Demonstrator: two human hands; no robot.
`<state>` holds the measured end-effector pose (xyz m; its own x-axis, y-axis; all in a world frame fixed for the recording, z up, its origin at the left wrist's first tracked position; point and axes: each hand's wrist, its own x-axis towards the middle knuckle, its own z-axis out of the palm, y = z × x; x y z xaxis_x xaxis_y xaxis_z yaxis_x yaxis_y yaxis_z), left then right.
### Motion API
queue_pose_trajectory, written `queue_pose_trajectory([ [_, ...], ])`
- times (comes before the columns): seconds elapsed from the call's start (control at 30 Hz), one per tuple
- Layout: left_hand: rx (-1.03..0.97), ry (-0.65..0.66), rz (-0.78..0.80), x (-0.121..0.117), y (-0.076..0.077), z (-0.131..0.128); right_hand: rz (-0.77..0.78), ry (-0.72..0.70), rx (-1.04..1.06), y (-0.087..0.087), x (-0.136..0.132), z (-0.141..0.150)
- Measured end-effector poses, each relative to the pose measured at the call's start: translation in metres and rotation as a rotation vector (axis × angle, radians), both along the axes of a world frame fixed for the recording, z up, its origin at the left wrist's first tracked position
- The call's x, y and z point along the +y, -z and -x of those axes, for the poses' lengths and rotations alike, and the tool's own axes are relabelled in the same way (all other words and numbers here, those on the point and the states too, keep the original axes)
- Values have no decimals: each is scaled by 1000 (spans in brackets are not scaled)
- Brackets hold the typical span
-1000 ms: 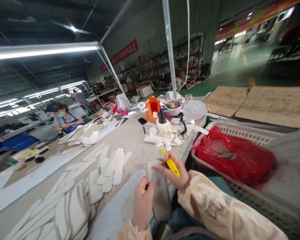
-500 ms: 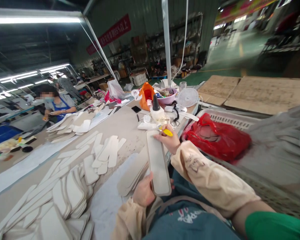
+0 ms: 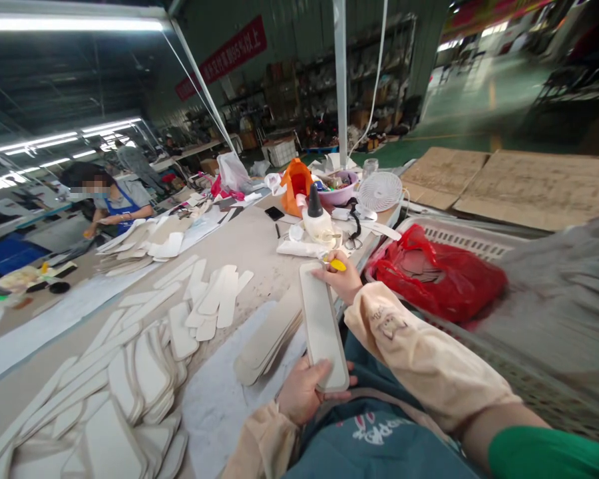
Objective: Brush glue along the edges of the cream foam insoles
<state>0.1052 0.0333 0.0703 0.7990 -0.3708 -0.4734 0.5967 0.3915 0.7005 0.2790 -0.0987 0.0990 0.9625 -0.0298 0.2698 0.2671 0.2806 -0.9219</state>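
A long pale panel (image 3: 324,329) with rounded corners and a raised-looking border is tilted in front of me, above the table's near edge. My left hand (image 3: 307,388) grips its lower end, thumb on the face and fingers underneath. At the top end, my right hand (image 3: 343,276) pinches the panel's edge and also holds a small yellow-handled tool (image 3: 335,264), whose working end is too small to make out. A fanned stack of similar pale pieces (image 3: 269,336) lies on the table just left of the panel.
Many loose pale pieces (image 3: 144,372) cover the table's left. Beyond my hands stand a white bottle with a black nozzle (image 3: 317,216), an orange bag (image 3: 295,183) and a fan (image 3: 379,191). Right is a crate with a red plastic bag (image 3: 444,279). A co-worker (image 3: 117,199) sits far left.
My left thumb has moved from the panel's left edge onto its face, near the lower end. The view has shifted slightly; my right hand keeps its hold.
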Motion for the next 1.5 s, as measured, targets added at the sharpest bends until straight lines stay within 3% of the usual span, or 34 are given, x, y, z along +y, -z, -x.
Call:
queue_pose_trajectory([
  [0.93, -24, -11, -78, 5, 26, 5, 170, 85, -88, -13, -1, 13],
  [1.23, -15, 6, -66, 7, 19, 8, 167, 100, -49, -13, 2, 15],
  [1.37, -68, -4, 65, 9, 13, 6, 143, 75, -30, -13, 3, 15],
  [1.5, -147, -108, 193, 12, -2, -3, 159, 61, -56, -15, 4, 19],
])
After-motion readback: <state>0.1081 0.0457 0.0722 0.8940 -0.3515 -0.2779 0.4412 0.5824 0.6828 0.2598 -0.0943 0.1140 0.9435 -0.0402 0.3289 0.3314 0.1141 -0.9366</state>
